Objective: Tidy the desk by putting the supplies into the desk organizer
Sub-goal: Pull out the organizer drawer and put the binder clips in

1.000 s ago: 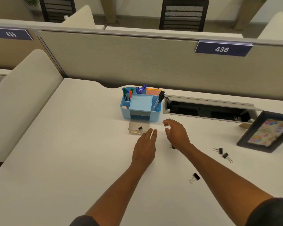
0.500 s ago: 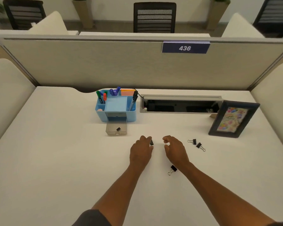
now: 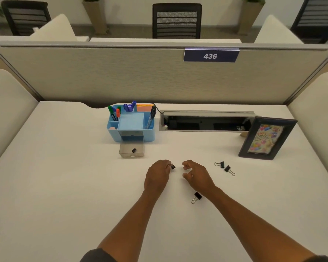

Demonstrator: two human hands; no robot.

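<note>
A light blue desk organizer (image 3: 131,136) stands at the back of the white desk with markers and pens upright in it. Its clear drawer (image 3: 131,150) is pulled out and holds one small black binder clip (image 3: 134,150). My left hand (image 3: 156,176) pinches another small black binder clip (image 3: 172,166) at its fingertips, in front of and to the right of the drawer. My right hand (image 3: 196,173) hovers beside it with loosely curled fingers, holding nothing. One binder clip (image 3: 196,197) lies by my right wrist. Two more binder clips (image 3: 224,167) lie further right.
A black picture frame (image 3: 267,138) leans at the right. An open cable tray (image 3: 204,121) is sunk into the desk behind it. A fabric partition (image 3: 121,76) with a 436 sign closes the back, and padded side panels flank the desk.
Both hands drew back from the drawer toward me. My left hand has taken a binder clip off the desk. The camera view swung so the organizer sits further left.
</note>
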